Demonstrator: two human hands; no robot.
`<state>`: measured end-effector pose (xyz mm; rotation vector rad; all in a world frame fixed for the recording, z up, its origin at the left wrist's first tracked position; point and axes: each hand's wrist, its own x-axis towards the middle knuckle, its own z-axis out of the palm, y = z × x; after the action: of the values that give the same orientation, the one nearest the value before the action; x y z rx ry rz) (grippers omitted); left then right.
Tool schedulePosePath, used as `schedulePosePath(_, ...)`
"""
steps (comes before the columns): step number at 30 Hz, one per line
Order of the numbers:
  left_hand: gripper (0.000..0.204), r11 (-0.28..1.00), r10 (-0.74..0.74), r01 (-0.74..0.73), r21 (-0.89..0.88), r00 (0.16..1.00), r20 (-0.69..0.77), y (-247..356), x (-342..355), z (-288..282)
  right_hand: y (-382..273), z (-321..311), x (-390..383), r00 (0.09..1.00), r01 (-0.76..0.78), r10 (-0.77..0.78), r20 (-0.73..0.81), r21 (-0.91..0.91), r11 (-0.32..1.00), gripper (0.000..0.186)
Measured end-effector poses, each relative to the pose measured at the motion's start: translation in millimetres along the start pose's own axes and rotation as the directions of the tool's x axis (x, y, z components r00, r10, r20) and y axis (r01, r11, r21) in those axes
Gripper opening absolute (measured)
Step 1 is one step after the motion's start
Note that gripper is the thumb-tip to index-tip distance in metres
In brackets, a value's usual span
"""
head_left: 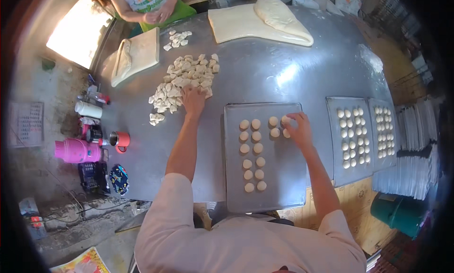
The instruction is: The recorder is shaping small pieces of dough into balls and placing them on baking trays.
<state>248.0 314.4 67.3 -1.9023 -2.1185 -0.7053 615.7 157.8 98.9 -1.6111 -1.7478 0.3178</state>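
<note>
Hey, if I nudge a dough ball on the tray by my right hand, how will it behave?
The dough balls look rounded, so one might roll a little. Being smooth, pale dough, they would probably dent rather than crack. Small beside your right hand, each is likely light.

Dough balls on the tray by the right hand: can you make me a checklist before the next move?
1. Bare space on the tray: ok, below the right hand.
2. Right hand gripping a dough ball: cannot tell; the fingers partly hide it.
3. Left hand at the dough pieces: ok, touching the pile.
4. Plenty of pieces in the pile: ok.
5. Red mug away from the tray: ok.
</note>
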Motion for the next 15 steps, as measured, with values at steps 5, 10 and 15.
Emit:
schedulePosePath(5, 0.023, 0.802, -0.158, 0.235, -0.55, 0.97, 0.184, -43.5, -75.7, -73.2, -64.5, 52.5, 24.4, 0.988, -0.032, -0.013, 0.155, 0.284, 0.958, 0.021)
schedulePosePath(10, 0.018, 0.522, -0.397, 0.566, -0.638, 0.823, 0.406, -120.5, -165.7, -112.6, -115.8, 212.3, 76.9, 0.94, 0.111, -0.204, 0.275, 0.318, 0.941, 0.018)
schedulePosePath(15, 0.021, 0.674, -0.377, 0.57, -0.471, 0.813, 0.445, -202.2, -229.0, -131.6, -168.0, 299.6, 114.2, 0.904, 0.081, -0.135, 0.405, 0.149, 0.986, 0.011)
